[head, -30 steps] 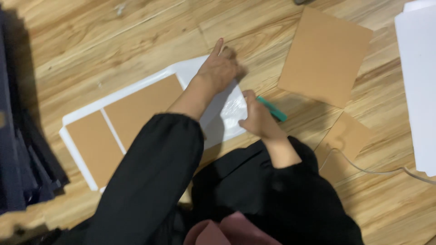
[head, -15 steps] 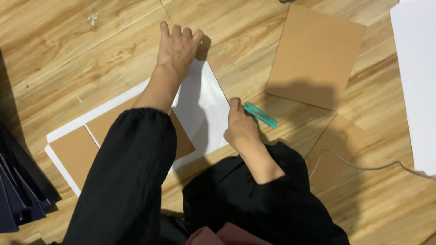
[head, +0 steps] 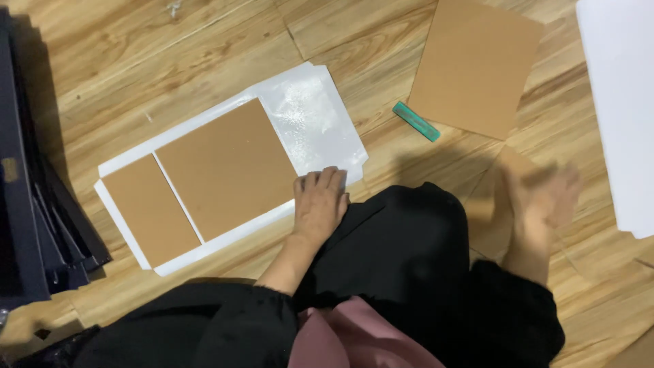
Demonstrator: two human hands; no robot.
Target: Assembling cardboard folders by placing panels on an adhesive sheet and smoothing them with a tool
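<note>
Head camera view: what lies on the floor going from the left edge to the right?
Dark stacked covers → narrow brown board → wide brown board → left hand → green tool → loose brown board → blurred right hand → white sheet.

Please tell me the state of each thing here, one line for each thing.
White sheet: flat on the floor, two brown boards on it.
Left hand: pressing the sheet's edge.
Right hand: blurred, empty, over a brown board.
Green tool: lying on the floor, untouched.
</note>
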